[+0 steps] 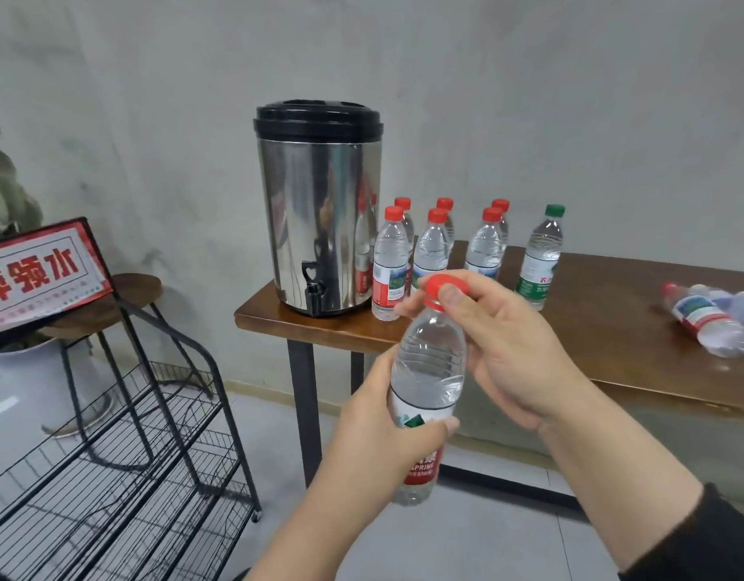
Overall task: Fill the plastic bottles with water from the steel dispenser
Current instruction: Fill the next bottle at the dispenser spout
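The left hand (376, 429) holds a plastic bottle (426, 383) in front of the tabletop (613, 329), its grip wrapped round the labelled lower half. The right hand (504, 345) pinches the bottle's red cap (443, 287) between thumb and fingers. The bottle tilts slightly, cap toward the far side. On the tabletop's left end stands the steel dispenser (317, 211) with a black lid, its tap (313, 287) facing near. Just right of it stand six red-capped bottles (431, 249) in two rows, then a green-capped bottle (542, 257). Far right, more bottles (713, 325) lie on their sides.
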The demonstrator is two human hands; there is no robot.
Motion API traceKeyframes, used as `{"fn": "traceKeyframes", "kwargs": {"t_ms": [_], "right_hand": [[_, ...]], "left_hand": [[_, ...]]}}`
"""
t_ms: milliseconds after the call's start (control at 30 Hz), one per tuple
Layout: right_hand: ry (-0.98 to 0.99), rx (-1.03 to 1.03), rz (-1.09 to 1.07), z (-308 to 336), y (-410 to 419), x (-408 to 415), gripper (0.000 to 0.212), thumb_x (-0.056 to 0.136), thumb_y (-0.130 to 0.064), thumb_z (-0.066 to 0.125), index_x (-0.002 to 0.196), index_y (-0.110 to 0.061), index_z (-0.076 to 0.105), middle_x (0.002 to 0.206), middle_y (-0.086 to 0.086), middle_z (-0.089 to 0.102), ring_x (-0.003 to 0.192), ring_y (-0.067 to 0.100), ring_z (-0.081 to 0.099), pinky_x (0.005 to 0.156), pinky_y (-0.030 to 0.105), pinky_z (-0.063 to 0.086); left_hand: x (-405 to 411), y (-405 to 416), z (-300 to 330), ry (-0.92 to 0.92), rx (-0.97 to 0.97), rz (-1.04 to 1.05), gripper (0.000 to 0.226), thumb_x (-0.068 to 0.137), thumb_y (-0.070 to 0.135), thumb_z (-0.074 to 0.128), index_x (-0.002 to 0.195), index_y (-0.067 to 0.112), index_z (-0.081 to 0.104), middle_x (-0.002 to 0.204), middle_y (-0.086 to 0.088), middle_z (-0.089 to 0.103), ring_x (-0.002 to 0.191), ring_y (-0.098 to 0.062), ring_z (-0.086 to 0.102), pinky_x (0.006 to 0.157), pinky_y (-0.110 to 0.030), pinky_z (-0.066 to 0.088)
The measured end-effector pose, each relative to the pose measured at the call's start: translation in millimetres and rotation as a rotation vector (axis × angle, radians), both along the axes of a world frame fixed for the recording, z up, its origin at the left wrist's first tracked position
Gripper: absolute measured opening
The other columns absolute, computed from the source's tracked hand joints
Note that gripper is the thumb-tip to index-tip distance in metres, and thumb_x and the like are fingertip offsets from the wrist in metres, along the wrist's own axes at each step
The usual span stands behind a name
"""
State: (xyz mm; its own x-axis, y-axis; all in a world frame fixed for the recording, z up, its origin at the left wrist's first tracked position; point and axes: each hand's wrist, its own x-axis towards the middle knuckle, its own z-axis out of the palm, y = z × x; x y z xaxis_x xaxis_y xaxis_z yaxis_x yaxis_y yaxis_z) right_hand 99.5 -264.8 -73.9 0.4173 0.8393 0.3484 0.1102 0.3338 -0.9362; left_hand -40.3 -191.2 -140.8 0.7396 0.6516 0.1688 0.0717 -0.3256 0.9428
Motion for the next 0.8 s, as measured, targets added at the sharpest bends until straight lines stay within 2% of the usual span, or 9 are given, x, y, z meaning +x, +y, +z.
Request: {"fn": "traceKeyframes", "kwargs": {"t_ms": [167,267,333,433,567,700,800], "right_hand": [[-0.045,-0.007,-0.069,1.0,-3.4,7.5,0.036,0.090,-0.040,0.064,0.110,-0.010,0.067,0.106,0.013,0.075,0.105,0.028,0.067,0.104,0.059,0.047],[-0.103,-0.008,0.033,4.1,-10.0,20.3,0.034,0.093,-0.039,0.062,0.113,-0.011,0.066,0.109,0.011,0.074,0.118,0.029,0.065,0.105,0.056,0.048],[-0.186,-0.061,0.122,10.5,-14.1,28.4,0.032,0.096,-0.040,0.057,0.115,-0.017,0.067,0.115,0.010,0.072,0.123,0.032,0.062,0.104,0.053,0.048],[-0.183,-0.118,0.249,20.5,-15.6,37.8,0.034,0.098,-0.040,0.049,0.121,-0.020,0.064,0.120,0.011,0.068,0.122,0.032,0.061,0.100,0.049,0.050],[-0.168,-0.138,0.321,25.7,-11.3,44.6,0.040,0.102,-0.036,0.042,0.132,-0.013,0.055,0.121,0.020,0.062,0.121,0.043,0.056,0.102,0.056,0.048],[-0.209,-0.131,0.278,26.4,-8.6,45.0,0.044,0.100,-0.040,0.047,0.135,-0.017,0.056,0.123,0.018,0.063,0.122,0.042,0.058,0.103,0.059,0.047],[-0.188,-0.081,0.197,24.4,-4.8,40.4,0.043,0.094,-0.040,0.057,0.128,-0.014,0.059,0.117,0.015,0.069,0.116,0.037,0.063,0.101,0.057,0.049]], "left_hand": [[7.4,2.0,1.6,0.028,-0.001,-0.040,0.072,0.080,0.024,0.085,0.136,0.052,0.050,0.120,0.029,0.068,0.114,0.003,0.063,0.102,-0.033,0.053],[8.5,6.1,2.4,0.048,0.004,-0.090,0.071,0.080,0.022,0.086,0.133,0.053,0.051,0.120,0.030,0.067,0.114,0.004,0.063,0.099,-0.029,0.052],[9.3,9.9,2.9,0.071,-0.007,-0.119,0.072,0.079,0.024,0.087,0.133,0.055,0.050,0.123,0.028,0.067,0.117,0.001,0.064,0.102,-0.034,0.052],[11.5,13.0,4.1,0.084,-0.024,-0.159,0.071,0.078,0.027,0.087,0.133,0.054,0.052,0.125,0.024,0.068,0.119,-0.005,0.065,0.104,-0.043,0.054],[15.5,13.8,5.4,0.064,-0.038,-0.171,0.070,0.075,0.031,0.087,0.131,0.054,0.053,0.124,0.024,0.068,0.118,-0.006,0.066,0.104,-0.044,0.054],[17.4,15.7,7.0,0.051,-0.041,-0.162,0.070,0.069,0.039,0.086,0.129,0.054,0.054,0.124,0.023,0.069,0.118,-0.006,0.066,0.103,-0.044,0.055],[17.1,16.9,8.6,0.044,-0.030,-0.153,0.067,0.076,0.030,0.088,0.129,0.052,0.054,0.122,0.024,0.069,0.116,-0.005,0.066,0.102,-0.042,0.056]]}}
